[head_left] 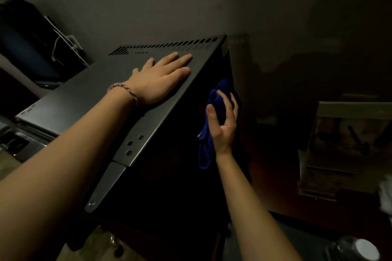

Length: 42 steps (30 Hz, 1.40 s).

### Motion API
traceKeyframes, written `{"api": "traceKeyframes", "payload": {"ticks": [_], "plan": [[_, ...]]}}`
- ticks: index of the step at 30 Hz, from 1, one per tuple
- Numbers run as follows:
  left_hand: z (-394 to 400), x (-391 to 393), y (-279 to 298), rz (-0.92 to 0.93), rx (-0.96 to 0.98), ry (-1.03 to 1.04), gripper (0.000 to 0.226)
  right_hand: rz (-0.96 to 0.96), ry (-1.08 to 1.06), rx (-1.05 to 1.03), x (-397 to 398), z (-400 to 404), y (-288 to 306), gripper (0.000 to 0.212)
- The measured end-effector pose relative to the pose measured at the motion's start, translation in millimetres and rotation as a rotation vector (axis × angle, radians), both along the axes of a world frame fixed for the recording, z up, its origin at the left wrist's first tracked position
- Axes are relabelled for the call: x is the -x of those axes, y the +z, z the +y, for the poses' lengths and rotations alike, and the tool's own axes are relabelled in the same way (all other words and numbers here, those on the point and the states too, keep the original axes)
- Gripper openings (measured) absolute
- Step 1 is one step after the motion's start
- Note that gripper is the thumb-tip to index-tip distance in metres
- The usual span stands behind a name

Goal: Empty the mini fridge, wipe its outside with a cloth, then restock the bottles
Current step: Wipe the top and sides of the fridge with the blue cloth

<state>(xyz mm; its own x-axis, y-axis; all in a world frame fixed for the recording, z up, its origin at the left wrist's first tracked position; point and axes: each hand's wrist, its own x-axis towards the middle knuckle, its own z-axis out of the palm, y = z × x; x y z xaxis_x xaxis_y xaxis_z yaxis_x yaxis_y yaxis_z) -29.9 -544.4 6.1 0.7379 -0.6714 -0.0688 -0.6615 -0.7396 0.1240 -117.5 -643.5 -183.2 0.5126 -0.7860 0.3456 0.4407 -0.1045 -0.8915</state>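
Note:
The black mini fridge fills the middle of the view, seen from above, with vent slots along its back edge. My left hand lies flat on its top, fingers straight, a braided band on the wrist. My right hand holds a blue cloth against the fridge's dark right side wall, fingers curled round the cloth. The cloth's tail hangs below the hand. No bottles can be made out for certain in this dim frame.
A metal hinge bracket sits at the fridge's near top corner. Dark bags and a white cable lie at the left. A cardboard box stands at the right, and a clear round container sits at the bottom right.

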Motion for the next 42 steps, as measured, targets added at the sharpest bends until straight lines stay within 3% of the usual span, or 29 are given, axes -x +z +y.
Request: {"api": "traceKeyframes", "payload": {"ticks": [3,7,9,14,18,23,28,34,42], "plan": [[1.1,-2.8,-1.3,-0.007,0.01,-0.011,0.076,0.082,0.031,-0.115,-14.0,-23.0,-12.7,0.037],[2.0,-3.0,0.3,0.004,0.017,-0.025,0.07,0.239,0.079,-0.277,-10.4,-24.8,-44.9,0.066],[1.7,-0.5,1.4,0.003,0.01,-0.016,0.068,0.254,0.036,-0.267,0.4,-6.4,-48.5,0.071],[-0.6,7.2,2.2,-0.013,0.012,0.015,0.066,0.032,-0.047,-0.015,10.7,17.6,-1.0,0.042],[-0.9,7.0,1.8,-0.022,0.001,0.023,0.066,-0.087,-0.073,0.083,-7.3,2.6,55.6,0.041],[-2.3,9.1,2.9,-0.013,-0.009,0.033,0.067,-0.15,-0.058,0.096,-29.5,-22.4,79.2,0.038],[-2.8,11.5,4.2,-0.014,-0.028,0.022,0.067,-0.094,-0.026,0.024,-49.3,-52.4,80.4,0.041],[-0.5,9.3,4.6,-0.005,-0.008,0.006,0.067,0.035,0.022,-0.095,-55.6,-72.2,41.7,0.043],[2.2,-0.8,-0.7,-0.013,0.019,-0.031,0.073,0.329,0.117,-0.316,-40.5,-67.4,-76.0,0.053]]}}
